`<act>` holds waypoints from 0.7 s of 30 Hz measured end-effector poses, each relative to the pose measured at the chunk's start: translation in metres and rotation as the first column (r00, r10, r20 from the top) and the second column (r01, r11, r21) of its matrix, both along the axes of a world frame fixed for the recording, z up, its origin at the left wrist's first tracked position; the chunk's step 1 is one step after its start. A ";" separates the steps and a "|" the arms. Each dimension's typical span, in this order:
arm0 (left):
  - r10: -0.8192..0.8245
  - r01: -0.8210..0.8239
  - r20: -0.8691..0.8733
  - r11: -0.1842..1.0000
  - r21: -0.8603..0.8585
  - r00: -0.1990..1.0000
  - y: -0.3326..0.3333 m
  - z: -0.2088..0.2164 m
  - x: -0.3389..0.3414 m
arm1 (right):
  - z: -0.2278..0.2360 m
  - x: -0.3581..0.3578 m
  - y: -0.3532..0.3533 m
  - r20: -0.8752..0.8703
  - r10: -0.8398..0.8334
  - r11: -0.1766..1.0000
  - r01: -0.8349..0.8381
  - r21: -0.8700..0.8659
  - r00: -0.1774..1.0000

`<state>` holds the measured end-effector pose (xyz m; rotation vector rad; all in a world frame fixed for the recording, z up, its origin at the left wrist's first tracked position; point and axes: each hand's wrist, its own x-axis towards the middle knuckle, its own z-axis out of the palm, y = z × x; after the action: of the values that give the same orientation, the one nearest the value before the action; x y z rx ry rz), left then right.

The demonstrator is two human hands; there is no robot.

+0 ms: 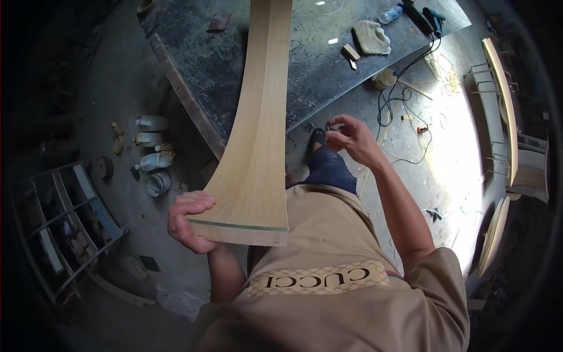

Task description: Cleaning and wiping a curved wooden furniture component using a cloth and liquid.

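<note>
A long, pale wooden board (261, 117) with a flared near end runs away from me over the dark worktable (193, 76). Its near edge shows a thin greenish layer above lighter wood. My left hand (192, 222) is closed round the left corner of that flared end, fingertips on the top face. To the right of the board, my right hand (352, 141) hangs in the air, apart from it. The fingers there are curled, thumb and forefinger close together; whether something small is between them I cannot make out.
On the worktable lie a folded cloth (371, 38), a plastic bottle (390, 14), a small block (351, 51) and a dark power tool (433, 20). Cables (404, 94) trail across the floor at right. Several plastic jugs (153, 141) and a metal rack (76, 217) stand at left.
</note>
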<state>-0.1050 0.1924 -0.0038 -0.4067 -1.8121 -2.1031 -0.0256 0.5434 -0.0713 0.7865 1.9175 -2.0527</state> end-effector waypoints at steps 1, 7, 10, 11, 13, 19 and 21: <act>0.015 -0.014 0.023 1.000 -0.005 1.000 0.002 0.003 0.000 | -0.004 0.001 0.008 -0.009 0.011 1.000 -0.011 0.004 1.000; 0.141 -0.155 0.136 0.983 0.099 0.981 0.012 0.017 -0.001 | -0.041 -0.023 0.059 0.180 0.053 0.998 -0.047 -0.038 0.982; 0.202 -0.218 0.167 0.973 0.081 0.965 0.001 0.017 0.001 | -0.057 -0.037 0.096 0.013 0.090 0.981 -0.091 0.170 0.996; 0.277 -0.294 0.184 0.953 0.072 0.943 0.000 0.019 0.001 | -0.063 -0.040 0.112 -0.027 0.212 0.824 -0.164 0.542 0.977; 0.327 -0.337 0.218 0.941 0.008 0.919 -0.001 0.024 0.011 | -0.070 -0.048 0.138 0.025 0.276 0.824 -0.250 0.508 0.961; 0.573 -0.613 0.367 0.790 -0.010 0.733 0.056 0.056 0.032 | -0.102 -0.046 0.226 0.091 0.050 0.998 -0.047 -0.031 0.995; 0.575 -0.639 0.410 0.769 0.024 0.708 0.056 0.059 0.042 | -0.113 -0.043 0.254 0.178 0.165 0.986 -0.161 -0.033 0.970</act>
<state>-0.0633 0.2488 0.0552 0.6286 -1.6162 -1.8848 -0.0684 0.7975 -0.1840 0.7549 1.7987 -1.8335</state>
